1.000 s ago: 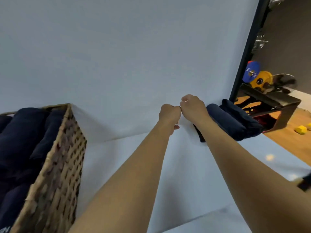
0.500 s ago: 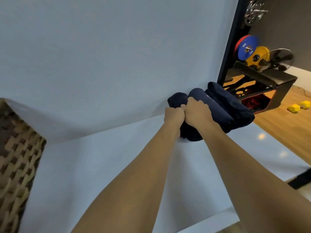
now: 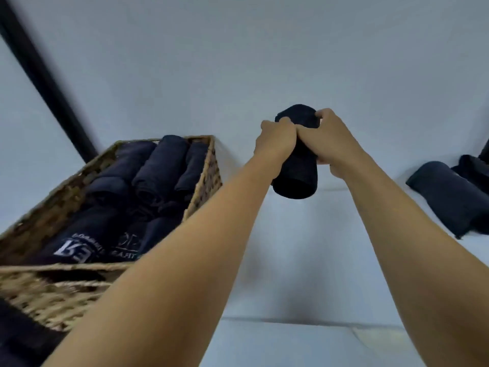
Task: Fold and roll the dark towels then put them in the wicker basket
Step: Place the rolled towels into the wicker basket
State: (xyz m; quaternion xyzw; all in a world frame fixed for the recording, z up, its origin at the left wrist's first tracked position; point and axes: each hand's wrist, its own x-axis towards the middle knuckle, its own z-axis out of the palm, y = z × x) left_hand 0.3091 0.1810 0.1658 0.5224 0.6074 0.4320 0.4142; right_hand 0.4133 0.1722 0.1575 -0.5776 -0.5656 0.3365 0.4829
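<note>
At the right edge of the view, a second rolled towel [image 3: 447, 197] lies on the white sheet [image 3: 291, 260]. Its lower end is cut off by the frame, and the dark cloth [image 3: 473, 168] behind it is too cropped for me to tell whether it is rolled or loose. At the bottom left corner a dark shape [image 3: 18, 343] is mostly out of frame and I cannot identify it. A black pole [image 3: 45, 78] runs diagonally across the upper left, blurred. My fingertips are hidden behind the rolled dark towel [image 3: 296, 178] that I hold up clear of the sheet, to the right of the basket and apart from it. My left hand [image 3: 275, 139] is curled round its upper part and my right hand [image 3: 333, 136] is wrapped round it from the other side, with the two hands touching. The roll's lower end hangs free below them. The wicker basket [image 3: 205, 178] stands at left on the sheet, its near wall partly covered by my left forearm. It holds several rolled navy towels [image 3: 158, 165] packed side by side in rows. Two near the front carry white printed lettering [image 3: 79, 251], which is blurred and unreadable to me.
</note>
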